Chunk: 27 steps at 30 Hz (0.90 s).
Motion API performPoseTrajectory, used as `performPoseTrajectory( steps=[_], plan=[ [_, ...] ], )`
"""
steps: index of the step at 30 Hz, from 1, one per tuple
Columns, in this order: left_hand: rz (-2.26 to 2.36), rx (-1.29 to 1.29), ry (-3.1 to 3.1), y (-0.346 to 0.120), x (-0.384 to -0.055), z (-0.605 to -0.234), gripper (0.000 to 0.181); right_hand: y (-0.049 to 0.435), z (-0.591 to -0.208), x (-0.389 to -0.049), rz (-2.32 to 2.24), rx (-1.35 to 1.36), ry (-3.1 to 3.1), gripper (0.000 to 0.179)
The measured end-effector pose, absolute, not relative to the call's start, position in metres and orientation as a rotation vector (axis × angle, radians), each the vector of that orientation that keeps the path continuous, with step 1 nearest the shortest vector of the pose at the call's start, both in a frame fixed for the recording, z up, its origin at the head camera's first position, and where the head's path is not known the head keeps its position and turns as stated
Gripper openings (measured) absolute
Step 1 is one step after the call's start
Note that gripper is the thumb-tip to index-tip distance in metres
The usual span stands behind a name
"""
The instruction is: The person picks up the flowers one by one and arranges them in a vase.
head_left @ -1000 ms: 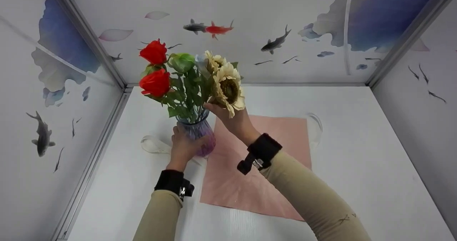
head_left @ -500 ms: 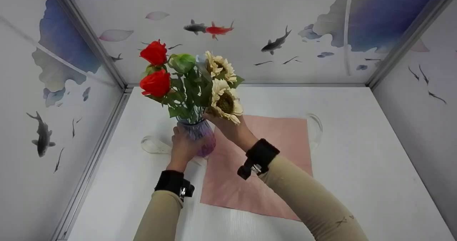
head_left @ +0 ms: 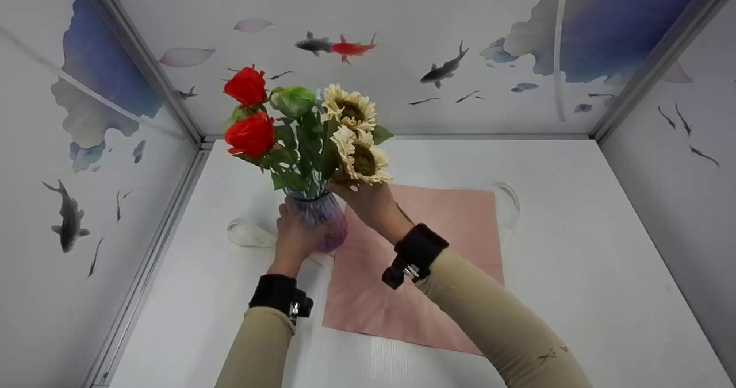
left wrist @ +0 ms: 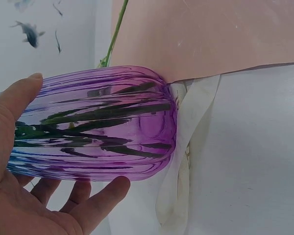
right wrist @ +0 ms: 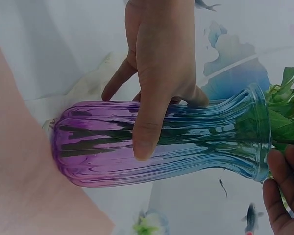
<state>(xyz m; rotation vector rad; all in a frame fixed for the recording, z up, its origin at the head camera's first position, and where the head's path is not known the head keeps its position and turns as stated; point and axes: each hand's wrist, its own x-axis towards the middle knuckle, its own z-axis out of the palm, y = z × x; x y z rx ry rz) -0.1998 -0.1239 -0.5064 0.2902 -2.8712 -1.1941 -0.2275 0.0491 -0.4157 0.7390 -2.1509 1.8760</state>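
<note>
My left hand (head_left: 299,233) grips a ribbed glass vase (left wrist: 152,122), purple at its base and bluish towards the rim. Red roses (head_left: 250,134), a green bud (head_left: 293,101) and leafy stems stand in it. Beside the vase rim, my right hand (head_left: 371,204) holds an artificial sunflower stem under two cream sunflower heads (head_left: 362,161); most of its grip is hidden behind the petals. A thin green stem (left wrist: 117,32) shows outside the vase in the left wrist view. In the right wrist view, the right fingertips (right wrist: 274,159) are at the glass rim.
A pink sheet (head_left: 414,307) lies on the white table (head_left: 575,261), right of the vase. White ribbon loops (head_left: 247,234) show at the left, partly near the vase base, and at the sheet's right edge. Printed panels with fish enclose the table's back and sides.
My right hand has moved slightly down and left. Both sunflower heads have shifted left and turned, so more of their dark centres shows. My left hand and the vase stay in place.
</note>
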Motion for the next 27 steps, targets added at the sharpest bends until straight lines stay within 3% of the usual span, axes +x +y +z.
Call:
performPoseTrajectory(
  steps=[8,27],
  plan=[
    [-1.248,0.342,-2.872,-0.125,-0.199,-0.506,0.114,0.053,-0.416,-0.236,1.752,0.715,-2.336,0.020],
    [-1.275,0.407,-2.897,-0.124,-0.200,-0.505,0.121,0.052,-0.414,-0.259,1.398,0.663,-2.601,0.016]
  ],
)
